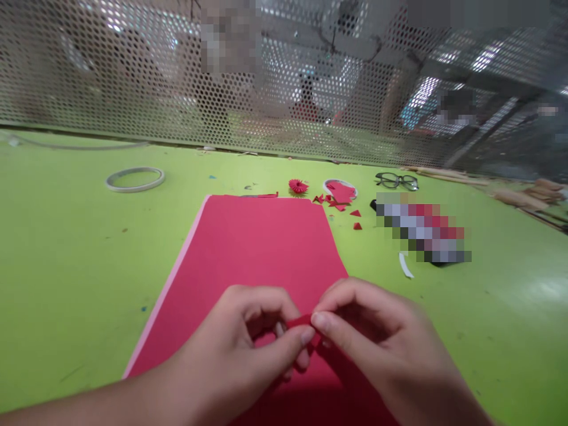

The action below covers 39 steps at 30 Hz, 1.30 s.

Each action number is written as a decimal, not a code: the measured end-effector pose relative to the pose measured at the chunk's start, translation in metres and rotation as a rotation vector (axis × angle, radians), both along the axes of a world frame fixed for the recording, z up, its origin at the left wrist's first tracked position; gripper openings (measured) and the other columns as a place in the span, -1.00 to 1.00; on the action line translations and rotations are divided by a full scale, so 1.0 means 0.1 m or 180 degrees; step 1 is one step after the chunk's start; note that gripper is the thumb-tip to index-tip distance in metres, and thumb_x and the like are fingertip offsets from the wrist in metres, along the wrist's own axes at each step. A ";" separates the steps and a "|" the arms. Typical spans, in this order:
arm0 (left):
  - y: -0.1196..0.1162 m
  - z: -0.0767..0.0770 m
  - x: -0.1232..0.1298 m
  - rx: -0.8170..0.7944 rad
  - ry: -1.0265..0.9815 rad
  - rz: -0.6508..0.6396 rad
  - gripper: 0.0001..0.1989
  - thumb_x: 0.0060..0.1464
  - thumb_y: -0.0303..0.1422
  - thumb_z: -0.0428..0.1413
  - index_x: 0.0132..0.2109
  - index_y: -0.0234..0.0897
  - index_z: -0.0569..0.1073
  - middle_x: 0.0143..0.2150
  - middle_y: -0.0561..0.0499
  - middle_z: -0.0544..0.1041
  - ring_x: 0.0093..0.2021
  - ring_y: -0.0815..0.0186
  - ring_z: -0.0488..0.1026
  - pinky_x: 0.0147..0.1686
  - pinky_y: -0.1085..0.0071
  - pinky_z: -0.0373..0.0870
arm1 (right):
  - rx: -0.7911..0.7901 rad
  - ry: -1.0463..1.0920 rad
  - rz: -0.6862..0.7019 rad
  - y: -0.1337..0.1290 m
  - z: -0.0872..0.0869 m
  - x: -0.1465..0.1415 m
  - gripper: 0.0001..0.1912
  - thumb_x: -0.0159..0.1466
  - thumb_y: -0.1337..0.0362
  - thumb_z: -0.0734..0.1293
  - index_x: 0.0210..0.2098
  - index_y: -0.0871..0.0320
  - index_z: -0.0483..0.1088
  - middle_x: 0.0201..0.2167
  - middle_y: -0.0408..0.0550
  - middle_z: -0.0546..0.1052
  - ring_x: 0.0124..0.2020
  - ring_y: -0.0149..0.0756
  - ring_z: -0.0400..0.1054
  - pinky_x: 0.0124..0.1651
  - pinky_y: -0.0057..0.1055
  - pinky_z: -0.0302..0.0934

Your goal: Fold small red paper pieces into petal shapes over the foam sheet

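Note:
A small folded piece of red paper [300,321] is pinched between both hands, low in the middle of the view. My left hand [261,337] grips its left part between thumb and fingers. At its right end, the thumb and forefinger of my right hand [368,331] press together on it. Fingers cover much of the piece, so its full shape is hidden. Beneath the hands lies a large stack of red paper sheets [261,242], with a paler edge showing along its left side.
On the green table [80,266] lie a pleated red paper rosette [298,186], a ring holding red scraps [341,190], small red triangles [355,213], glasses [397,181], a white strip [405,265] and a pale tape ring [135,180]. A perforated metal screen [146,89] stands behind.

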<state>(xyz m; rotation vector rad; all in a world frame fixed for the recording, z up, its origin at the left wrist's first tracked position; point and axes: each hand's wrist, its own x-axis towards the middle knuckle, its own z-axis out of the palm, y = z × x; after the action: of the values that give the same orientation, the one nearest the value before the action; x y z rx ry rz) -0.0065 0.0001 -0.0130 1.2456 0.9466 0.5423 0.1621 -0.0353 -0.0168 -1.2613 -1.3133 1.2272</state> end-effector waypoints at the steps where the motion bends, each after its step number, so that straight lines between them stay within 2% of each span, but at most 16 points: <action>1: 0.00 0.00 0.00 0.0028 0.0010 -0.0002 -0.80 0.04 -0.35 0.22 -0.49 -0.30 0.46 -0.57 0.09 0.51 -0.55 0.42 0.34 -0.53 0.55 0.26 | -0.0003 -0.0027 -0.0001 0.00 0.00 0.00 -0.83 0.22 0.38 0.38 -0.49 0.06 0.47 -0.57 -0.28 0.58 -0.51 -0.50 0.47 -0.42 -0.69 0.33; 6: 0.00 0.00 0.01 -0.0016 -0.0071 -0.0011 -0.81 0.00 -0.36 0.25 -0.51 -0.30 0.46 -0.58 0.10 0.50 -0.56 0.43 0.33 -0.55 0.56 0.25 | 0.0058 -0.0243 -0.0054 0.03 0.03 -0.01 -0.82 0.21 0.38 0.37 -0.52 0.06 0.43 -0.62 -0.27 0.56 -0.56 -0.49 0.44 -0.48 -0.67 0.30; 11: 0.00 -0.01 -0.01 -0.0060 -0.0084 0.0024 -0.83 -0.04 -0.40 0.28 -0.52 -0.30 0.48 -0.58 0.10 0.52 -0.55 0.43 0.35 -0.55 0.58 0.26 | 0.0009 -0.0055 0.0030 0.00 0.04 -0.03 -0.82 0.20 0.40 0.38 -0.51 0.05 0.43 -0.59 -0.27 0.59 -0.53 -0.48 0.50 -0.43 -0.66 0.36; 15: 0.01 0.00 -0.01 -0.0038 -0.0141 0.0196 -0.84 -0.02 -0.46 0.27 -0.52 -0.29 0.50 -0.60 0.12 0.54 -0.57 0.45 0.37 -0.56 0.61 0.28 | -0.0310 0.0604 -0.0003 0.01 0.02 -0.01 -0.87 0.17 0.41 0.44 -0.45 0.04 0.53 -0.55 -0.30 0.61 -0.48 -0.51 0.52 -0.40 -0.71 0.37; 19: 0.02 0.01 0.00 -0.0234 -0.0381 0.0368 -0.85 -0.03 -0.49 0.28 -0.52 -0.30 0.52 -0.59 0.13 0.58 -0.58 0.48 0.41 -0.55 0.65 0.33 | -0.0764 0.1201 0.0281 0.06 0.00 0.04 -0.87 0.18 0.42 0.46 -0.46 0.08 0.56 -0.56 -0.28 0.64 -0.46 -0.54 0.54 -0.37 -0.74 0.36; 24: 0.03 0.01 0.00 -0.0235 -0.0465 0.0352 -0.85 -0.03 -0.51 0.29 -0.53 -0.31 0.56 -0.58 0.12 0.60 -0.59 0.51 0.43 -0.56 0.68 0.33 | -0.0767 0.0851 0.0028 0.06 -0.02 0.03 -0.85 0.15 0.40 0.45 -0.54 0.11 0.52 -0.61 -0.24 0.60 -0.53 -0.51 0.47 -0.45 -0.66 0.31; 30: 0.01 -0.04 0.00 -0.0314 -0.0492 0.0275 -0.85 -0.06 -0.52 0.29 -0.55 -0.32 0.55 -0.62 0.12 0.58 -0.61 0.51 0.41 -0.58 0.68 0.31 | -0.0822 0.0333 -0.0310 -0.01 0.09 -0.07 -0.82 0.09 0.34 0.43 -0.58 0.10 0.39 -0.66 -0.26 0.48 -0.57 -0.46 0.33 -0.48 -0.53 0.20; 33: 0.01 -0.03 0.00 -0.0364 -0.0474 0.0256 -0.85 -0.11 -0.54 0.31 -0.55 -0.32 0.53 -0.63 0.13 0.57 -0.61 0.49 0.40 -0.58 0.66 0.30 | -0.0711 0.0223 -0.0320 -0.02 0.10 -0.11 -0.83 0.11 0.30 0.40 -0.57 0.09 0.35 -0.65 -0.25 0.45 -0.58 -0.42 0.26 -0.49 -0.47 0.13; 39: 0.04 0.01 0.00 -0.0481 -0.0501 0.0244 -0.78 -0.11 -0.53 0.31 -0.59 -0.30 0.45 -0.62 0.10 0.58 -0.58 0.45 0.43 -0.54 0.61 0.34 | -0.0498 0.0220 -0.0234 -0.04 0.04 -0.16 -0.83 0.17 0.27 0.34 -0.53 0.05 0.29 -0.58 -0.19 0.49 -0.51 -0.33 0.36 -0.36 -0.36 0.26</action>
<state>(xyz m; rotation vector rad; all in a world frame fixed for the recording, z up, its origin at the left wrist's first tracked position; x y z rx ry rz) -0.0066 0.0037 -0.0125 1.0197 0.8882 0.6087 0.1465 -0.0395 -0.0126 -1.3525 -1.1294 1.3300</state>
